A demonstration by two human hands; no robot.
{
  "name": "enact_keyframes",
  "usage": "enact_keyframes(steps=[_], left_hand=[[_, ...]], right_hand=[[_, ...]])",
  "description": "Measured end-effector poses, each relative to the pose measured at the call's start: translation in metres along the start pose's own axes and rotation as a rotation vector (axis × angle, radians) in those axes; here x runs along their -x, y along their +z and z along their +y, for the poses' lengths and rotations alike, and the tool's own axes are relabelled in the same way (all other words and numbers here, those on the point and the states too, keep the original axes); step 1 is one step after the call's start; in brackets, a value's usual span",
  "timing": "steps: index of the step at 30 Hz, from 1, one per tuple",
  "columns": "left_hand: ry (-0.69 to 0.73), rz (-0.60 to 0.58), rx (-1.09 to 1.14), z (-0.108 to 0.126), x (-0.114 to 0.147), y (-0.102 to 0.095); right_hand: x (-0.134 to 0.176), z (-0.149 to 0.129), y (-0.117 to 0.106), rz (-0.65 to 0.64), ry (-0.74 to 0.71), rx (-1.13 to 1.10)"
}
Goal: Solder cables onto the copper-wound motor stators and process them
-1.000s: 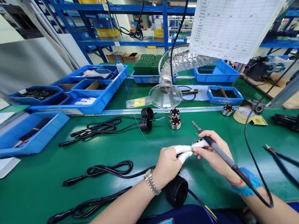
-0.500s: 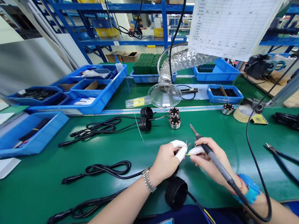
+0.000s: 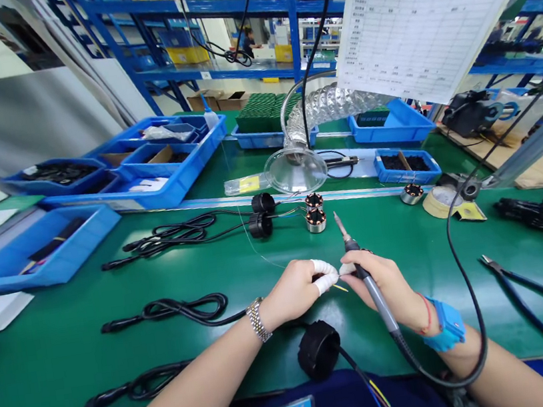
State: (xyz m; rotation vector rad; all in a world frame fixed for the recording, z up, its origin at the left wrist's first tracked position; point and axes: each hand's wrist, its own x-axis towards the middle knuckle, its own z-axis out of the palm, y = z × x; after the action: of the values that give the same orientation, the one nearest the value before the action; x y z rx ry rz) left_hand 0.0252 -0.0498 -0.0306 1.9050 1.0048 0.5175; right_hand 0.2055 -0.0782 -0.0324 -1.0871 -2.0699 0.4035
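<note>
My left hand [image 3: 294,289], its thumb and forefinger in white finger covers, pinches thin wire ends. A short yellow wire [image 3: 340,287] pokes out below those fingertips. My right hand [image 3: 388,287] is closed round a soldering iron [image 3: 379,303], tip pointing up and away. Its covered fingertips meet the left ones at the wire ends; the exact contact is hidden. In front of my body lies a black round housing [image 3: 318,352] with coloured wires [image 3: 378,396] coming out. Beyond my hands, two copper-wound stators [image 3: 316,220] stand beside two black housings [image 3: 260,226] on cables. A thin solder-like strand [image 3: 257,251] runs towards my left hand.
Cutting pliers [image 3: 516,290] lie open at right. Coiled black cables [image 3: 180,310] spread over the green mat [image 3: 74,312] at left. A fume funnel [image 3: 296,172] stands behind the stators. Blue bins [image 3: 46,252] line the back and left. The iron's cord [image 3: 467,270] loops at right.
My hands have drawn together until the fingertips meet at the wires. The soldering iron has shifted slightly left with my right hand. The yellow wire now points down to the right.
</note>
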Motion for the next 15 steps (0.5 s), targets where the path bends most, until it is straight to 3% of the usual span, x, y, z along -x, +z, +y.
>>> enact_keyframes(steps=[10,15], left_hand=[[-0.154,0.023,0.304,-0.003,-0.010,-0.003],[-0.158,0.033,0.265,-0.005,-0.010,-0.002]], right_hand=[[0.003,0.010,0.007,0.084,0.160,-0.176],[-0.002,0.012,0.014,0.143,0.302,-0.418]])
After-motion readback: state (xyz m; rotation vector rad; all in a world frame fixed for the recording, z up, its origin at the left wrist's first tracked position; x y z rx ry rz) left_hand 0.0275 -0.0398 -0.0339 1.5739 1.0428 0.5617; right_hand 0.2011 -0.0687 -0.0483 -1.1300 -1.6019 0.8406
